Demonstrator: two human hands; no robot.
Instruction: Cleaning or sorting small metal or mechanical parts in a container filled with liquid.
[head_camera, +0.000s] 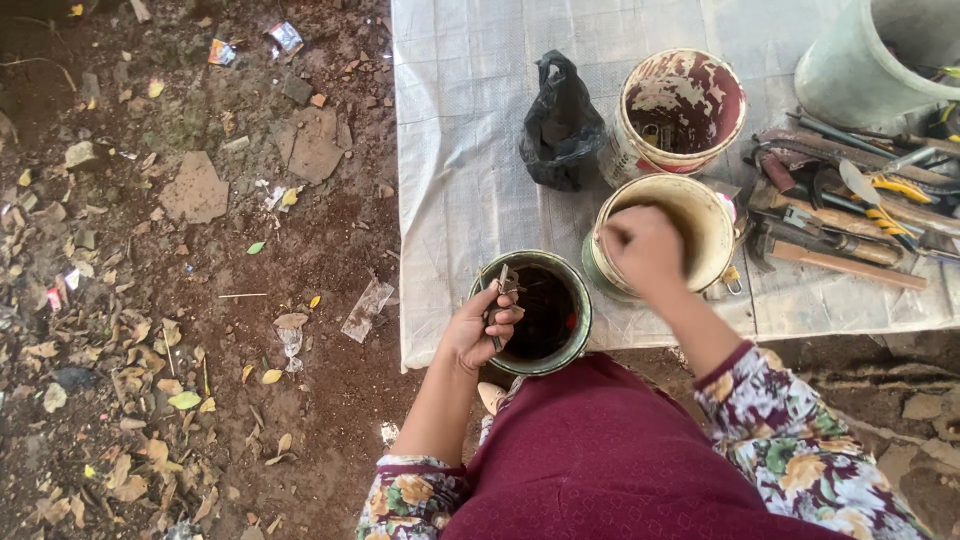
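Left hand (478, 325) clamped on thin metal pieces (499, 290), perhaps nails, over green tin (580, 330); right hand (645, 248) fisted above cream tin (722, 225).

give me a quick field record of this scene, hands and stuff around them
left hand: grips thin metal pieces at the rim of a dark green tin
right hand: closed, reaching into a cream tin
behind: red-stained tin, black bag
right side: hand tools, pale bucket
surface: white sheet over dirt ground
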